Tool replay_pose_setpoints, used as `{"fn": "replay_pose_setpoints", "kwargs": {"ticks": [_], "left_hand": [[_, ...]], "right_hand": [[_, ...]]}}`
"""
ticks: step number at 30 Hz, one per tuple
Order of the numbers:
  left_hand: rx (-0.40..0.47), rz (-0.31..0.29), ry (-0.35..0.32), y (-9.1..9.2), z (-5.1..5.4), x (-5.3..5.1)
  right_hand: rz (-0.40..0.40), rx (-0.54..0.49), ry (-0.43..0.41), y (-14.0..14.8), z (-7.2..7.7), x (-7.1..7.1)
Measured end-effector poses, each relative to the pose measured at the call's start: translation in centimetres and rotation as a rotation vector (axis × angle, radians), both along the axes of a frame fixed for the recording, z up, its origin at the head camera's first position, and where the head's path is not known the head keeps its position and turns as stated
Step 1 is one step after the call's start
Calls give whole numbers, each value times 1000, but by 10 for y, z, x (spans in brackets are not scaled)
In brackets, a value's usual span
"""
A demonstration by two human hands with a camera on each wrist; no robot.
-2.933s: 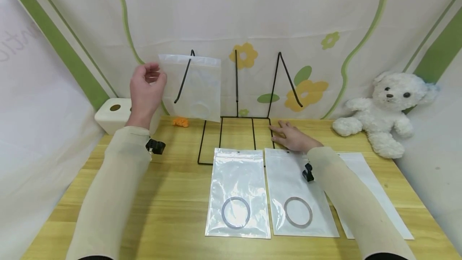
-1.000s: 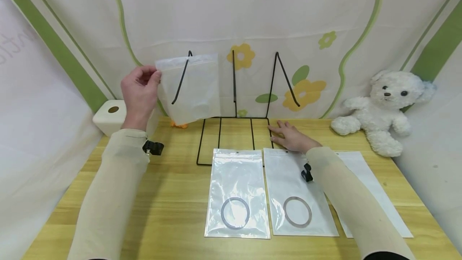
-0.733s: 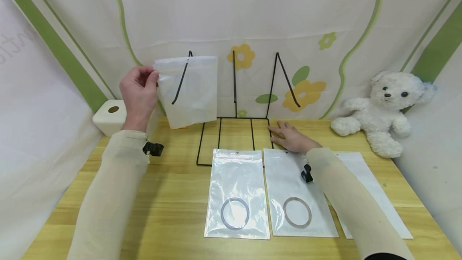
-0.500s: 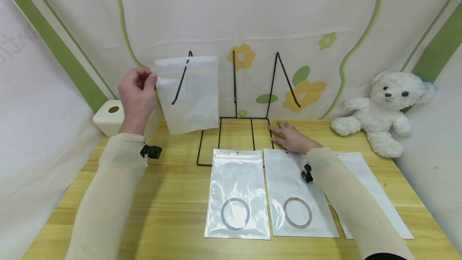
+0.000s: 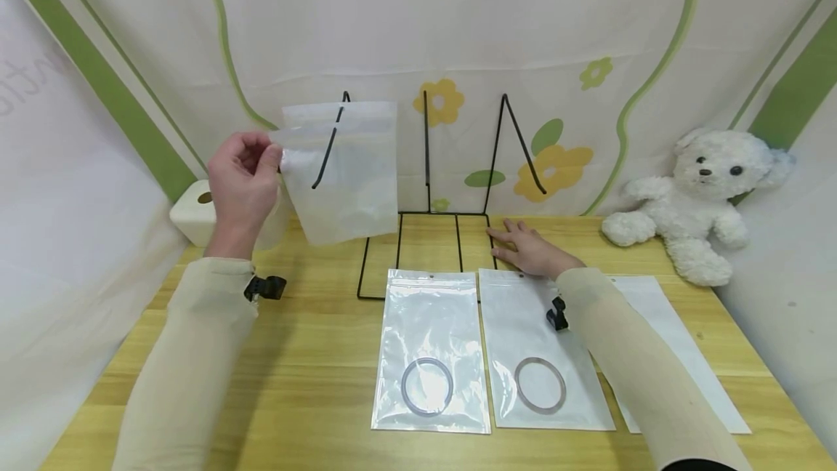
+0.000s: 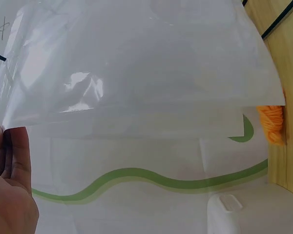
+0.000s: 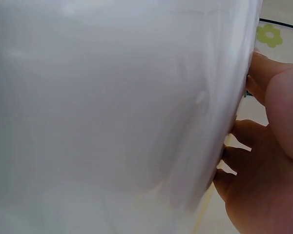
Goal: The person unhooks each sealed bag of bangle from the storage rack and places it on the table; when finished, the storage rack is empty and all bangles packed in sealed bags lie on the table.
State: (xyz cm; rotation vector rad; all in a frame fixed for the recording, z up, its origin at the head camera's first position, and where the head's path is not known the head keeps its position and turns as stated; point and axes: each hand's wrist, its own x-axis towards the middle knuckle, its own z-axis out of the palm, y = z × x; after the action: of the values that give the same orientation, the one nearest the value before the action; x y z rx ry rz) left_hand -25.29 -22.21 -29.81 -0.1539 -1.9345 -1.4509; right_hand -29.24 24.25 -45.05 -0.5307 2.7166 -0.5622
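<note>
My left hand [image 5: 243, 184] pinches the top left corner of a translucent zip bag [image 5: 346, 191] on the left prong of a black wire rack [image 5: 428, 144]. Behind it, the top of another bag [image 5: 371, 113] shows on the same prong. In the left wrist view the front bag [image 6: 136, 63] spreads across the top, with my left hand [image 6: 12, 180] at its corner and the rear bag's edge [image 6: 185, 124] beyond. My right hand [image 5: 532, 249] lies with fingers spread at the rack base's right side. A bag [image 7: 102, 112] hides part of my right hand [image 7: 268, 151] in the right wrist view.
Two bags [image 5: 431, 325] [image 5: 538, 333], each with a ring, lie on the wooden table [image 5: 307, 384]; a third bag [image 5: 673, 340] is partly under my right forearm. A white box [image 5: 195, 215] stands left, a white teddy bear [image 5: 706, 198] right. Orange yarn [image 6: 272, 124] lies behind the hanging bags.
My left hand has taken hold of the front bag's corner and moved down and left. That bag has come forward along the prong, away from the one behind. My right hand has stayed put.
</note>
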Motion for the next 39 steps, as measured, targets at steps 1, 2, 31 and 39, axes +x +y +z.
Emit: {"fn": "replay_pose_setpoints", "kwargs": {"ticks": [1,2,31,39], "left_hand": [[1,-6,1,0,0,2],[5,-12,4,0,0,4],[45,-37,38,-1,3,45],[45,-50,36,-2,1,52]], "right_hand": [[0,1,0,0,0,0],[-1,2,-1,0,0,0],[9,8,2,0,0,0],[9,4,2,0,0,0]]}}
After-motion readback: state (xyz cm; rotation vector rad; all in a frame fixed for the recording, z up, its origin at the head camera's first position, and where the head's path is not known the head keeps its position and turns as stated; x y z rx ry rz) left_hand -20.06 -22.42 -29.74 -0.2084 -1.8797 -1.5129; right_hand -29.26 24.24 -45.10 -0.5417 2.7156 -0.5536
